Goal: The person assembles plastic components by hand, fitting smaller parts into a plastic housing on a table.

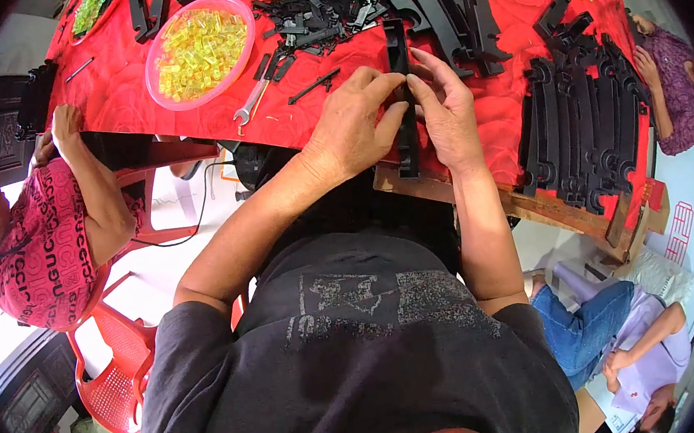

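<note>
A long black plastic strip [407, 148] stands lengthwise in front of me at the table's near edge. From its left side, my left hand [355, 124] grips it with thumb and fingers closed on its upper half. My right hand [447, 115] closes on the strip's right edge, thumb and forefinger near the same spot; anything small between the fingertips is hidden. Just beyond the hands lies a pile of small black plastic pieces [319, 10]. Left of them is a pink-rimmed bowl [158, 88] of translucent yellow pieces [202, 51].
A red cloth [117, 88] covers the table. A wrench [251, 102] and a thin black rod [314, 86] lie near the left hand. Long black strips [580, 123] are stacked at right, others [461, 13] beyond. People sit left [56, 236] and right [625, 332]; a red chair [116, 376] stands left.
</note>
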`<state>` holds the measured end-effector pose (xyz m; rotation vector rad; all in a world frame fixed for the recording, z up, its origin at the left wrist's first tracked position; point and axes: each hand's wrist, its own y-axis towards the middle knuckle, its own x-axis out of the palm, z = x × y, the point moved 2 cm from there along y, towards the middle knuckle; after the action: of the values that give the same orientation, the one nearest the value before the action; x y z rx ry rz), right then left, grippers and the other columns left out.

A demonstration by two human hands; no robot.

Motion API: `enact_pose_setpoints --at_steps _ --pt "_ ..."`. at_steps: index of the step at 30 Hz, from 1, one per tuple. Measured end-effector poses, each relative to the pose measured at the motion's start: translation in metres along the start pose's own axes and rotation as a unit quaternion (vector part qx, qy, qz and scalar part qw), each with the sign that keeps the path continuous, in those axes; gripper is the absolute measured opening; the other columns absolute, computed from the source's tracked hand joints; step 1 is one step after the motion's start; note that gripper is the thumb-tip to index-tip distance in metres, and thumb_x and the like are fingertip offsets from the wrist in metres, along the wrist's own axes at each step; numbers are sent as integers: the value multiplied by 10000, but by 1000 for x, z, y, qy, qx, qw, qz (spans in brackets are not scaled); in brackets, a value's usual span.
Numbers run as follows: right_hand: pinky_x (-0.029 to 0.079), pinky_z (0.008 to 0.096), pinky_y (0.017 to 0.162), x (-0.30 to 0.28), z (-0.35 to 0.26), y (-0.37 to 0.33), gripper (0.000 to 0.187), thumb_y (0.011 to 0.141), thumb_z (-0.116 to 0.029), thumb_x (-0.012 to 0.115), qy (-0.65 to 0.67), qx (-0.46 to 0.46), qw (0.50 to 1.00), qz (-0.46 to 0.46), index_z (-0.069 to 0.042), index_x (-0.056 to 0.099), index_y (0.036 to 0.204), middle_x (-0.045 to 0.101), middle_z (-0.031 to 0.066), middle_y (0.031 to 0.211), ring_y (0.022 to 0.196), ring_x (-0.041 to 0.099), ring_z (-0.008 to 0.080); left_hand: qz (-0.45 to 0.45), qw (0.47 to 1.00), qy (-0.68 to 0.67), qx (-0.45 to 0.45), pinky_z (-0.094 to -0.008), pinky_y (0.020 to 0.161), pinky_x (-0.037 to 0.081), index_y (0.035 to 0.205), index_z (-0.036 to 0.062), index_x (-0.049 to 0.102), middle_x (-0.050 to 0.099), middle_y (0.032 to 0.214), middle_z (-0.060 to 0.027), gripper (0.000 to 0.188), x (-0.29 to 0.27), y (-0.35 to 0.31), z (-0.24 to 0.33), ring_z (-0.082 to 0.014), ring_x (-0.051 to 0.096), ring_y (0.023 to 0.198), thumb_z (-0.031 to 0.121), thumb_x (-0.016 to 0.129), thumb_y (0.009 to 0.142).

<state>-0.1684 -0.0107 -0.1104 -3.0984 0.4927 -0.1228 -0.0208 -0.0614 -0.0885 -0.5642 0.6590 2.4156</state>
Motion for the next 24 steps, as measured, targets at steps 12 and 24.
enact_pose_setpoints --at_steps 12,24 --pt "515 275 921 18 -13 -21 546 900 49 638 21 38 999 -2 43 424 1403 598 104 1230 1085 606 144 76 997 14 -20 -374 702 545 1021 -19 656 672 880 -183 211 2 -2 -10 -317 692 799 -3 650 811" --pt "554 267 835 25 -11 -49 565 855 -1 701 -14 75 997 29 24 466 1368 638 102 1120 967 650 130 88 996 16 -20 -370 706 547 1029 -9 684 681 885 -172 209 2 0 -10 -318 694 803 28 670 824"
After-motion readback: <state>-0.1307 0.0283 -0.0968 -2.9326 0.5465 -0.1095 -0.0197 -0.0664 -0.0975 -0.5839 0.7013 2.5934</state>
